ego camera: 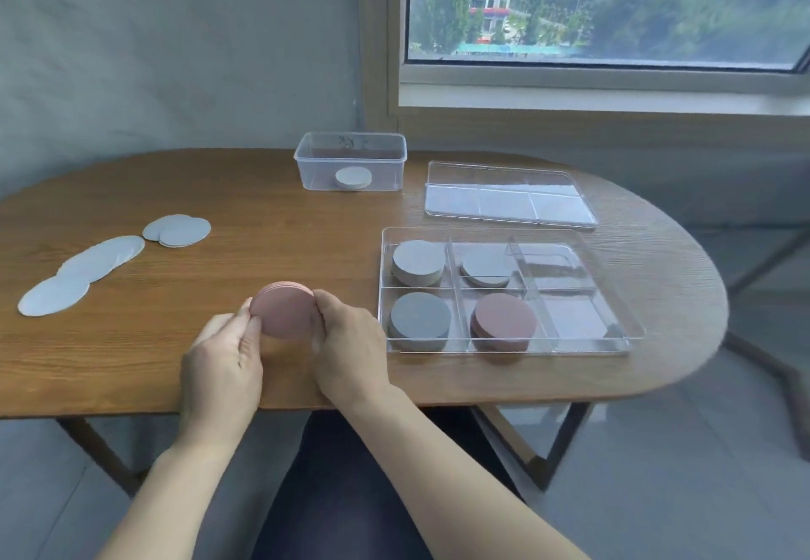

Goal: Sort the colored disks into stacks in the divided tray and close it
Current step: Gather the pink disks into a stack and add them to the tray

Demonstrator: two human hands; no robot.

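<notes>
Squaring up a pink stack (285, 314) over the near side of the table (263, 208), tilted face-up toward the camera; can't tell whether resting on the wood or lifted. Left hand (223, 353) and right hand (346, 340) both curled round its rim from opposite sides, probably to line the edges up for dropping in as one block.

Not in the divided tray (504, 351) yet, just to the right. Four of six compartments filled: pale grey back-left and back-middle, dark grey front-left, reddish-brown front-middle. Right column free, so likely headed there.

Lid (508, 195) parked behind the tray, out of the way until closing time. Left to sort: pale disks (101, 261) fanned out far left, plus a white stack (353, 178) in the clear tub (350, 160) at the back.
</notes>
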